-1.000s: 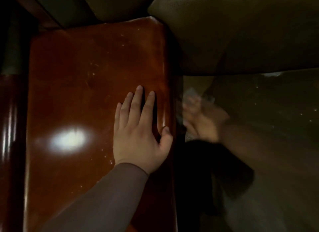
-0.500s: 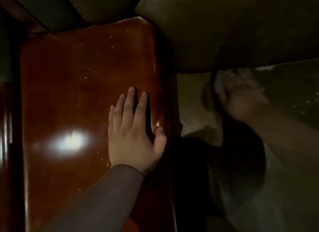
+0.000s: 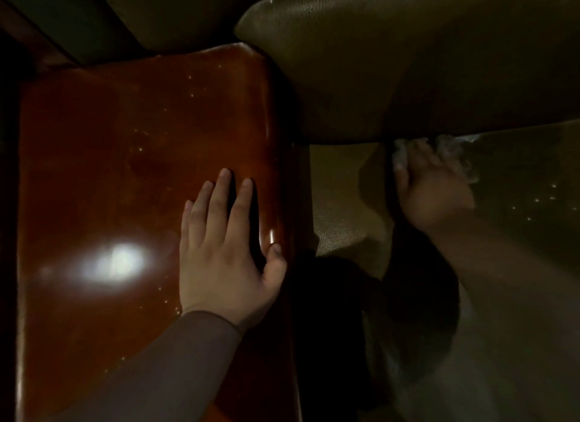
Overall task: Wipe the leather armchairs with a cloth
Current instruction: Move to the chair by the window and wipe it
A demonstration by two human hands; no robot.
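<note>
My left hand point(image 3: 224, 252) lies flat with straight fingers on the glossy reddish-brown wooden armrest point(image 3: 125, 170) of the armchair. My right hand point(image 3: 433, 186) presses a pale cloth point(image 3: 452, 153) onto the olive leather seat cushion point(image 3: 342, 195), deep at the crease under the leather backrest point(image 3: 408, 60). The cloth shows only at the fingertips and beside the hand; the fingers over it are blurred.
A bright lamp reflection point(image 3: 116, 263) sits on the armrest. A dark gap runs between armrest and seat. Small light specks dot the seat point(image 3: 546, 198) at the right. The room is dim, and darkness hides the left edge.
My right hand with the cloth has swept from beside the armrest to the right and further back, up to the crease under the backrest. My left hand has stayed on the armrest.
</note>
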